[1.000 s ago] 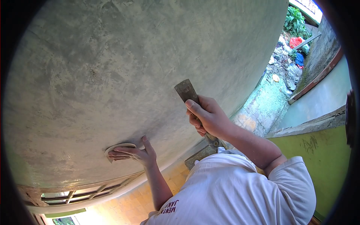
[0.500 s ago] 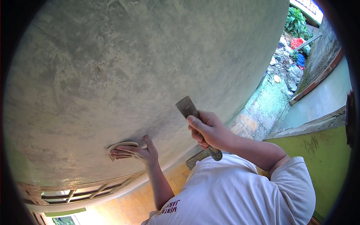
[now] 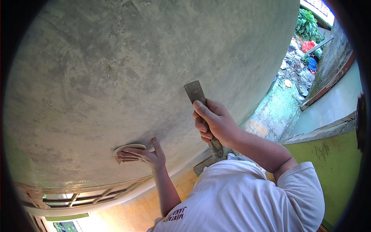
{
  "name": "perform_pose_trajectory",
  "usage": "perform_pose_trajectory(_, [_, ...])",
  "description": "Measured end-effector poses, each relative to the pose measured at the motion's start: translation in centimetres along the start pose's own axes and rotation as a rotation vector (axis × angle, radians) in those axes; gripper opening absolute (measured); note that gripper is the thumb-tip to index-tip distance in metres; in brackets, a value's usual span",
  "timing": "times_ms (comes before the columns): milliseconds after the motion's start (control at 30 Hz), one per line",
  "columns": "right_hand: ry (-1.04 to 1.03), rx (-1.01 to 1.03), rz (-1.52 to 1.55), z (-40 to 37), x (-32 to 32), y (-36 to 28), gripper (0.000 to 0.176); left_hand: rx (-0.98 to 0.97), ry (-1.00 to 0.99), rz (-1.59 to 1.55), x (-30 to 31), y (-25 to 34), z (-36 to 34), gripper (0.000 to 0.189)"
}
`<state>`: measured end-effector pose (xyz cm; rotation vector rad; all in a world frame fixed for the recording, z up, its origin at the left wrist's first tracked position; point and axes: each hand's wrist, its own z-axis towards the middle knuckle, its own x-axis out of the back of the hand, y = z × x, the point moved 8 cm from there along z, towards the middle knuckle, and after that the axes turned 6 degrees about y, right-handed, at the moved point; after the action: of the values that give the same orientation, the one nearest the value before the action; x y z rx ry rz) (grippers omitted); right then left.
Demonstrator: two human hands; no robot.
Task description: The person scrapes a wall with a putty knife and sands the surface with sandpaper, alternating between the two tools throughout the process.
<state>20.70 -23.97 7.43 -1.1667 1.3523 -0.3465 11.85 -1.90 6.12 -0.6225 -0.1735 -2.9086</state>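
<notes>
Right hand (image 3: 214, 121) is clenched round a putty knife (image 3: 195, 92), its blade against the plastered wall (image 3: 116, 69). Left hand (image 3: 143, 156), fingers flat, presses a pale pad (image 3: 129, 147) there.

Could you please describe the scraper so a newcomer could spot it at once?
Start from the big grey plastered wall. Near its lower middle, the right hand grips a flat metal scraper, blade pointing up. Unlike the pale round pad under the left hand, it is dark, straight and rectangular.
</notes>
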Motion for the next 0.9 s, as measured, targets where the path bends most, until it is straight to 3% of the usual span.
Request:
perform_pose_trajectory(133, [-0.139, -0.081, -0.009, -2.0, -1.6, 1.9, 0.036, 0.034, -0.015, -0.026, -0.2, -0.3, -0.3, 0.105])
perform_pose_trajectory(267, [-0.001, -0.035, 0.1, 0.1, -0.1, 0.2, 0.036, 0.055, -0.056, -0.029, -0.2, -0.6, -0.6, 0.107])
perform_pose_trajectory(500, [-0.109, -0.13, 0.022, -1.4, -1.4, 1.8, 0.036, 0.057, -0.079, -0.021, -0.9, -1.4, -1.1, 0.107])
perform_pose_trajectory(600, [0.007, -0.081, 0.142, -0.2, -0.7, 0.3, 0.036, 0.03, -0.046, -0.011, -0.1, -0.4, -0.4, 0.104])
perform_pose_trajectory(833, [-0.074, -0.107, 0.11, -1.1, -1.7, 0.1, 0.035, 0.035, -0.053, -0.026, -0.1, -0.5, -0.6, 0.108])
perform_pose_trajectory(900, [-0.013, 0.022, 0.199, -0.3, -1.4, -2.9, 0.034, 0.019, -0.041, -0.028, 0.1, -0.1, -0.1, 0.108])
